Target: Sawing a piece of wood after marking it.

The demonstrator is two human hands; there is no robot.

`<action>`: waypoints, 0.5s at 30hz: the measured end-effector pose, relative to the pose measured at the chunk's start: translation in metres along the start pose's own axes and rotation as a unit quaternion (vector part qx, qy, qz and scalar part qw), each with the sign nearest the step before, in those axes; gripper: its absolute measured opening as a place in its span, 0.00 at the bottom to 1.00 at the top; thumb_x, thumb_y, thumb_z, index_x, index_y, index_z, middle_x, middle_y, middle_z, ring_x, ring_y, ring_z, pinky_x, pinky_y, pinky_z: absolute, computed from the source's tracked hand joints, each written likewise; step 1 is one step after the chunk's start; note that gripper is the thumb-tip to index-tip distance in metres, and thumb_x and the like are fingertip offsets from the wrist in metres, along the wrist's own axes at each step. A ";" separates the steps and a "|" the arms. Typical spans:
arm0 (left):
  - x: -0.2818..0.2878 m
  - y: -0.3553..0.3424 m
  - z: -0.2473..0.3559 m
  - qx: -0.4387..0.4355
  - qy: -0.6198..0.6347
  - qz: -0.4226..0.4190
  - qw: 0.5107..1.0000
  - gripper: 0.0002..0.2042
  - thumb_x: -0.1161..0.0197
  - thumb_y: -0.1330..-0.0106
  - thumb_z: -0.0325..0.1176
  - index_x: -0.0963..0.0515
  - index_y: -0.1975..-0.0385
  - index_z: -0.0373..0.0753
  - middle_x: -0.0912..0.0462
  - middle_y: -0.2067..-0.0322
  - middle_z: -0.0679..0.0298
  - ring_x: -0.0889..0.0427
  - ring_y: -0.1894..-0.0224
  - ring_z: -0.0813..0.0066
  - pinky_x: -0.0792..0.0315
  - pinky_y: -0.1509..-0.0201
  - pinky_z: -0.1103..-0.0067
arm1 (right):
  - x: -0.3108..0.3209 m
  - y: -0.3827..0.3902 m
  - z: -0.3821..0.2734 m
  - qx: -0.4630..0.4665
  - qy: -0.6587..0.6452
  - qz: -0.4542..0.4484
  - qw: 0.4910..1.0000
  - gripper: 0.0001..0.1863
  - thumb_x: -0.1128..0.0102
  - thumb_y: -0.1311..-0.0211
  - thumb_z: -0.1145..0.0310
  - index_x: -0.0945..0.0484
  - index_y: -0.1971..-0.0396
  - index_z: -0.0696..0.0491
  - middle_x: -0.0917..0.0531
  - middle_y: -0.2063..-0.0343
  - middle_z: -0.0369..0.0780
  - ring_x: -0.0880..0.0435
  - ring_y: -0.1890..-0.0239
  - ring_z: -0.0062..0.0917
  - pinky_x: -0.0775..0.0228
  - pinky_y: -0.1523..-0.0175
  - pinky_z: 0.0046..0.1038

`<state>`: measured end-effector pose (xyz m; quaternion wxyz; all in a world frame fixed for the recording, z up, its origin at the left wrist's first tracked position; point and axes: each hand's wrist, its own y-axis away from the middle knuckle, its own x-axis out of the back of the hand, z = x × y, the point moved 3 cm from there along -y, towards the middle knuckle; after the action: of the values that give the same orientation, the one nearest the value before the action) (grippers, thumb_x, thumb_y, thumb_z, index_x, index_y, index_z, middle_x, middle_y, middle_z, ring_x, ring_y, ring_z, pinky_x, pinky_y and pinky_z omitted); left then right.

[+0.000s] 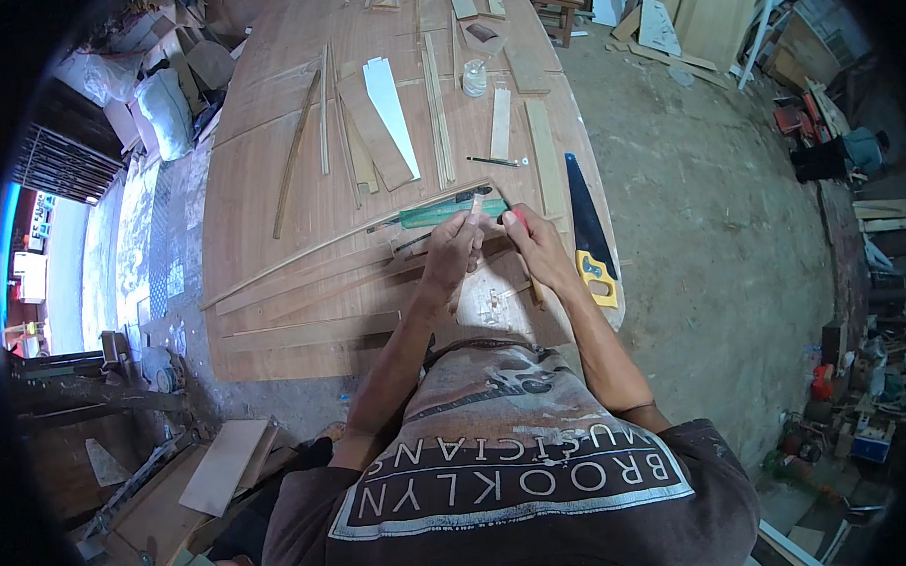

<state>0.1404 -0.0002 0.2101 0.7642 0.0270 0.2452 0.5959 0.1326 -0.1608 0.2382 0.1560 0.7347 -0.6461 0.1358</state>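
Near the front edge of the wooden table, my left hand (pixel 456 249) is closed around a small pale strip of wood (pixel 477 208) that points upward from the fingers. Close by on the right, my right hand (pixel 539 244) grips a red-handled tool (pixel 514 217); its working end is too small to make out. Just beyond both hands lies a flat green piece (pixel 433 214), partly covered by my left fingers. Below them, a pale surface (pixel 489 300) carries small chips. Long thin wooden strips (pixel 313 273) stretch left from beside my left hand.
A handsaw with a yellow handle (pixel 597 278) lies along the right edge of the table (pixel 261 205). Farther back are a white strip (pixel 389 111), a clear jar (pixel 475 79), a dark pencil-like stick (pixel 494 162) and several wood pieces. Boards and clutter line the floor's right side.
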 end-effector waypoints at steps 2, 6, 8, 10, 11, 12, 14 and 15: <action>-0.003 0.002 0.004 0.003 0.019 -0.003 1.000 0.12 0.49 0.30 0.42 0.26 0.63 0.39 0.34 0.79 0.74 0.38 0.83 0.89 0.44 0.81 0.89 | 0.003 0.004 -0.010 0.033 0.080 0.015 0.996 0.19 0.51 0.32 0.53 0.27 0.67 0.57 0.22 0.78 0.46 0.22 0.73 0.34 0.32 0.65 0.35; -0.006 0.007 0.015 0.010 -0.014 -0.026 1.000 0.10 0.50 0.30 0.37 0.25 0.67 0.39 0.33 0.79 0.74 0.36 0.82 0.89 0.43 0.80 0.88 | 0.006 0.008 -0.025 0.050 0.244 0.020 0.968 0.21 0.47 0.37 0.50 0.27 0.69 0.56 0.21 0.78 0.51 0.20 0.71 0.46 0.32 0.66 0.42; -0.009 0.006 0.012 -0.020 -0.055 -0.016 0.998 0.10 0.50 0.30 0.37 0.25 0.67 0.38 0.30 0.78 0.73 0.34 0.81 0.88 0.40 0.79 0.87 | 0.008 0.008 -0.025 0.059 0.269 0.032 0.961 0.21 0.47 0.37 0.49 0.27 0.70 0.55 0.21 0.79 0.49 0.20 0.72 0.45 0.32 0.67 0.42; -0.008 0.003 0.008 -0.047 -0.095 -0.003 0.994 0.11 0.49 0.30 0.37 0.25 0.67 0.37 0.28 0.78 0.72 0.32 0.80 0.87 0.38 0.77 0.86 | 0.009 0.007 -0.027 0.066 0.292 0.043 0.953 0.22 0.46 0.38 0.48 0.27 0.72 0.55 0.21 0.79 0.48 0.20 0.74 0.44 0.32 0.68 0.42; -0.007 0.002 0.008 -0.080 -0.118 0.000 0.990 0.11 0.49 0.29 0.39 0.26 0.64 0.37 0.30 0.79 0.73 0.36 0.81 0.89 0.41 0.80 0.87 | 0.010 0.006 -0.029 0.072 0.308 0.046 0.948 0.23 0.46 0.39 0.47 0.27 0.71 0.55 0.20 0.79 0.47 0.19 0.74 0.44 0.31 0.68 0.42; -0.006 0.002 0.007 -0.114 -0.141 0.004 0.984 0.12 0.49 0.29 0.40 0.26 0.62 0.37 0.33 0.80 0.75 0.40 0.83 0.91 0.45 0.82 0.89 | 0.011 0.006 -0.031 0.078 0.323 0.049 0.942 0.24 0.46 0.40 0.45 0.26 0.71 0.55 0.19 0.79 0.47 0.19 0.74 0.44 0.31 0.68 0.43; -0.008 0.004 0.009 -0.122 -0.149 0.010 0.981 0.12 0.49 0.28 0.40 0.25 0.62 0.37 0.34 0.82 0.76 0.41 0.84 0.91 0.45 0.82 0.88 | 0.010 0.005 -0.027 0.088 0.332 0.056 0.938 0.24 0.46 0.40 0.45 0.26 0.71 0.55 0.19 0.79 0.47 0.19 0.74 0.44 0.31 0.68 0.43; -0.008 0.007 0.011 -0.129 -0.159 0.017 0.979 0.13 0.50 0.28 0.40 0.25 0.63 0.36 0.35 0.83 0.76 0.41 0.84 0.92 0.45 0.83 0.88 | 0.010 0.005 -0.027 0.097 0.339 0.062 0.934 0.24 0.46 0.40 0.45 0.26 0.72 0.55 0.20 0.79 0.47 0.19 0.75 0.44 0.30 0.68 0.43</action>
<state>0.1375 -0.0027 0.2243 0.7805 0.0268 0.0417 0.6232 0.1286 -0.1596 0.2671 0.2850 0.6149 -0.5831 0.4479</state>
